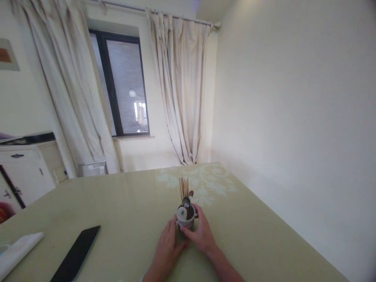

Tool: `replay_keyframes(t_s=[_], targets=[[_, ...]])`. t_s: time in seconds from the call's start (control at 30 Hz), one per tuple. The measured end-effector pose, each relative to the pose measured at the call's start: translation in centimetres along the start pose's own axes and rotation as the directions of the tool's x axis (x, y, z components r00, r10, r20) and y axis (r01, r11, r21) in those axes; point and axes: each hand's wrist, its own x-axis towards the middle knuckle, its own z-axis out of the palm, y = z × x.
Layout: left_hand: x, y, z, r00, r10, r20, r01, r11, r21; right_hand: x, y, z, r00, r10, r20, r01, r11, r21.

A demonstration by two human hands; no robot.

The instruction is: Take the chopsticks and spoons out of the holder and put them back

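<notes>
A small white cup [185,221] stands upright on the pale green table [126,211]. Wooden chopsticks [183,188] and metal spoons [187,202] stick up out of it. My right hand [200,234] wraps around the cup's right side, fingers curled on its wall. My left hand [168,246] lies flat on the table against the cup's left side, fingertips touching its base.
A black phone [76,254] lies face down at the front left, with a white folded cloth [18,250] beyond it at the table's left edge. A white cabinet [25,172] stands far left. Curtains [183,90] and a window [123,84] are behind; a bare wall runs along the right.
</notes>
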Motion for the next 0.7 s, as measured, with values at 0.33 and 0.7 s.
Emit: replay_keyframes(t_s=[0.33,0.7], targets=[[0.1,-0.6,0.1,0.998,-0.052,-0.033,0.053,0.999,0.013,3.4,5.0,-6.6,0.871,0.099,-0.481,-0.133,0.99,-0.037],[0.6,-1.1,0.6,0.994,-0.036,-0.102,0.04,0.998,0.037,3.1,6.0,-7.9,0.756,0.084,-0.649,-0.194,0.976,-0.1]])
